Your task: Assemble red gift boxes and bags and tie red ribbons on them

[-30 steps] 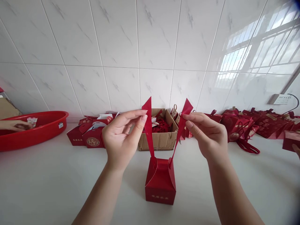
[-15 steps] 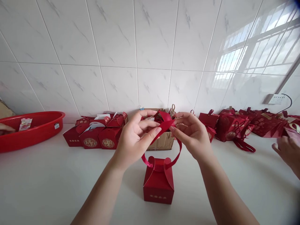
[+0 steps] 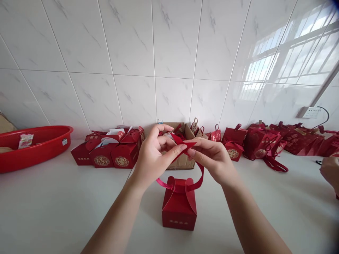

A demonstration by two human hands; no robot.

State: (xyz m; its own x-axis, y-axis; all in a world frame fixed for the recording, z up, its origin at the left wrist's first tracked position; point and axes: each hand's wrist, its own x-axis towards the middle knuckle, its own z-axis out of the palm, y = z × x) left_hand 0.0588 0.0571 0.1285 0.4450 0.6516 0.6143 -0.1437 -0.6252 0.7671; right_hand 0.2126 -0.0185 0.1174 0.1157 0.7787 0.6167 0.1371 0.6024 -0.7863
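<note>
A small red gift box [image 3: 179,208] stands upright on the white table, with gold lettering low on its front. A red ribbon [image 3: 200,176] runs through the top flaps of the box and rises on both sides to my hands. My left hand [image 3: 159,151] pinches the ribbon between thumb and fingers, above the box. Close beside it, my right hand [image 3: 209,155] pinches the ribbon too, where its ends cross. The fingers partly cover the crossing, so I cannot tell whether it is knotted.
Red gift boxes [image 3: 102,155] stand at the left, near a red basin [image 3: 39,150] holding a small packet [image 3: 25,141]. A cardboard box [image 3: 185,163] sits behind my hands. Red gift bags [image 3: 261,143] line the wall at right. Another person's hand [image 3: 329,173] shows at the right edge.
My hands have come slightly lower with the ribbon, and its crossed part lies flatter between my fingers. The other person's hand has shifted right. The hand in the basin has mostly left view.
</note>
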